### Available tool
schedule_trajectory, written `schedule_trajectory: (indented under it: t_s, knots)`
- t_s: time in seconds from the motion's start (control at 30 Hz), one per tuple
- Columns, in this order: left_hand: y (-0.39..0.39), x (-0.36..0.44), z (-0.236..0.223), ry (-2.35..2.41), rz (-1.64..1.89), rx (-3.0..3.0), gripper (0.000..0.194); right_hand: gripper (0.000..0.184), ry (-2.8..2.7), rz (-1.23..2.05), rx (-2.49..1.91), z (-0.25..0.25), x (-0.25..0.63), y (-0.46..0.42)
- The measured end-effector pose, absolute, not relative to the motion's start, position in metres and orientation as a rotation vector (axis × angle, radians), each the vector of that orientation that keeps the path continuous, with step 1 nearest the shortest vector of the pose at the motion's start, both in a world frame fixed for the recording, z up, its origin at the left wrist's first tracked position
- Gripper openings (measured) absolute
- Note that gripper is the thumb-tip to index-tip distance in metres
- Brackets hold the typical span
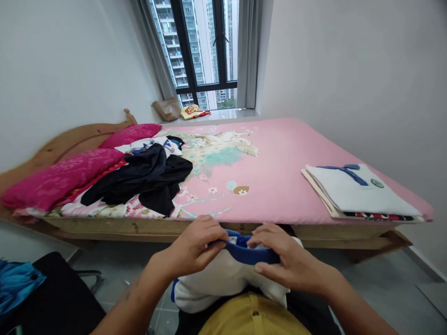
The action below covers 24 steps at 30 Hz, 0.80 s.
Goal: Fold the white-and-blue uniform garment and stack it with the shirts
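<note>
Low in the head view, a white shirt with a blue collar (240,253) hangs over my lap. My left hand (204,242) pinches one end of the collar between thumb and fingers. At its other end, my right hand (279,253) grips the blue band with the thumb below and fingers above. The shirt's body (216,274) droops loosely beneath, with part of it hidden behind my hands. On the bed's right side lies a stack of folded clothes (356,190), its top piece white with blue ties and a round badge.
The pink-sheeted bed (275,177) stands directly in front. Rumpled dark clothes (150,174) lie on its left beside magenta pillows (70,174). At lower left, a black chair (56,288) carries a blue cloth (17,281). A brown bag (168,109) rests by the window.
</note>
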<state>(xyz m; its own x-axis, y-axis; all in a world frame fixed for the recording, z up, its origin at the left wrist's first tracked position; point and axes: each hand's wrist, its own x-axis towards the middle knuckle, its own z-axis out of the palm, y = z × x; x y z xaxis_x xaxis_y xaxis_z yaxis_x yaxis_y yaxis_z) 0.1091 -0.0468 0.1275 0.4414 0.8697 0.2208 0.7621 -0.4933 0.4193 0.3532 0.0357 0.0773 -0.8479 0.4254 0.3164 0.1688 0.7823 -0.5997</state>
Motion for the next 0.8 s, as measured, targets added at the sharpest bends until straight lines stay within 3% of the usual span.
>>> schedule_trajectory:
  t_s: [0.1,0.2,0.23,0.4,0.5,0.57,0.7,0.8]
  knots:
    - [-0.038,0.104,0.114,1.449,0.724,2.299,0.027,0.024,-2.504,0.845,-0.518,0.078,0.341,0.043]
    - [-0.045,0.070,0.078,1.595,0.617,2.029,0.076,0.034,-2.334,0.969,-0.713,0.075,0.352,0.051]
    - [-0.052,0.055,0.060,1.637,0.541,1.918,0.082,0.034,-2.298,1.013,-0.729,0.074,0.359,0.052]
    - [-0.093,0.007,-0.029,1.807,0.500,1.576,0.054,0.029,-2.337,1.071,-0.692,0.074,0.386,0.048]
    - [-0.097,0.005,-0.058,1.963,0.576,1.599,0.065,0.024,-2.410,0.974,-0.615,0.082,0.382,0.040]
    - [-0.090,0.007,-0.064,2.040,0.530,1.637,0.070,0.022,-2.468,0.894,-0.523,0.090,0.378,0.035]
    - [-0.075,0.005,-0.059,2.147,0.377,1.602,0.031,0.019,-2.557,0.728,-0.358,0.103,0.381,0.027]
    - [-0.082,-0.001,-0.046,2.325,0.709,1.226,0.027,0.025,-2.588,0.680,-0.388,0.107,0.391,0.029]
